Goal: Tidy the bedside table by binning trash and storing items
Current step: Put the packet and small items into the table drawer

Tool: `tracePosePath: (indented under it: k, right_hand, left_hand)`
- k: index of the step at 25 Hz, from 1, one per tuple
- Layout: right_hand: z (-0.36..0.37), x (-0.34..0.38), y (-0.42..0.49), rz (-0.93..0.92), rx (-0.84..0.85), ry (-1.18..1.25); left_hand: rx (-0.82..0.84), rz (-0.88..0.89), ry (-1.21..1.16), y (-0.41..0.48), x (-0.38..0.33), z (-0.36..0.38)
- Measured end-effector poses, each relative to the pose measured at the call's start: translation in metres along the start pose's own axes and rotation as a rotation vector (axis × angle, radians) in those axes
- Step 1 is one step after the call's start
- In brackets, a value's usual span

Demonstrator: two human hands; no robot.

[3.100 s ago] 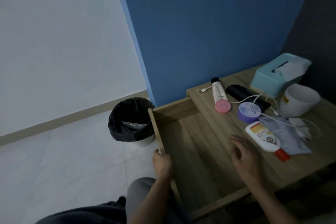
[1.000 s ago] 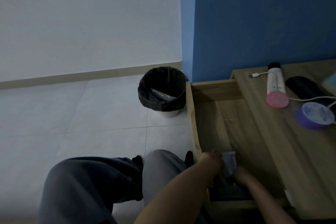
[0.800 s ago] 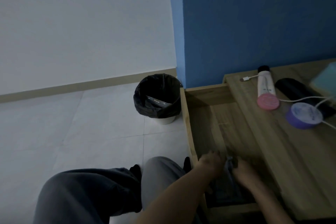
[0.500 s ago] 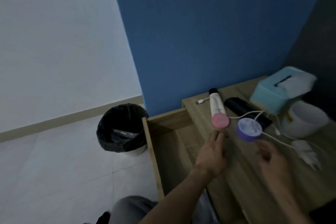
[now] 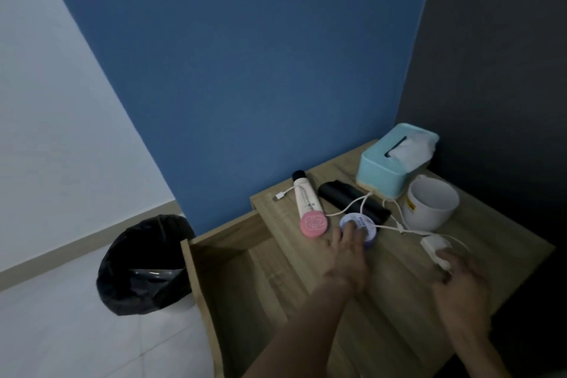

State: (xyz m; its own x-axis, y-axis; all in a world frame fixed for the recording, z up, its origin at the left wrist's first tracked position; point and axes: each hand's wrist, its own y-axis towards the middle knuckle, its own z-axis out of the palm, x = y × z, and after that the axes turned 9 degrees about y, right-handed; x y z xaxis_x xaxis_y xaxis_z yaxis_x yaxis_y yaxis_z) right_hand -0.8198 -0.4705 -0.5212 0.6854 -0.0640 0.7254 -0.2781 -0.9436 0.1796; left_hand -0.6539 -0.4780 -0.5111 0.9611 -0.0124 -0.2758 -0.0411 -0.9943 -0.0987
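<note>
The big light-brown wooden bedside table (image 5: 399,294) stands in the corner, against the blue wall. Its wide wooden drawer (image 5: 191,273) is pulled open on the left side. On the floor beside the drawer sits a round bin with a black bag (image 5: 144,267) in it, and there is something flat inside.

At the back of the table is a light blue tissue box (image 5: 380,169) with a white tissue poking out. Next to it stands a round white cup (image 5: 429,209). A long black case (image 5: 349,196) lies in front of the box.

The left hand (image 5: 346,258) reaches over the table top. Its fingers are spread wide and lie on top of the small round purple jar (image 5: 363,221). The right hand (image 5: 460,288) is just beside the little white charger plug (image 5: 432,247). It is blurry, so I cannot tell if it holds the plug.

A white tube with a pink cap (image 5: 305,198) lies just left of the jar. A thin white cable (image 5: 386,227) runs across the case and past the jar to the plug.
</note>
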Motion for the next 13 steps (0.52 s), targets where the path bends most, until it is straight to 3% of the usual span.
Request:
tracePosePath:
  k: [6, 13]
  right_hand:
    - [0.01, -0.016, 0.018, 0.065, 0.146, -0.109]
    - [0.04, 0.009, -0.03, 0.051, 0.166, 0.044]
  left_hand:
    - [0.001, 0.01, -0.006, 0.0, 0.0, 0.003]
    - [-0.145, -0.041, -0.153, -0.045, 0.016, 0.007]
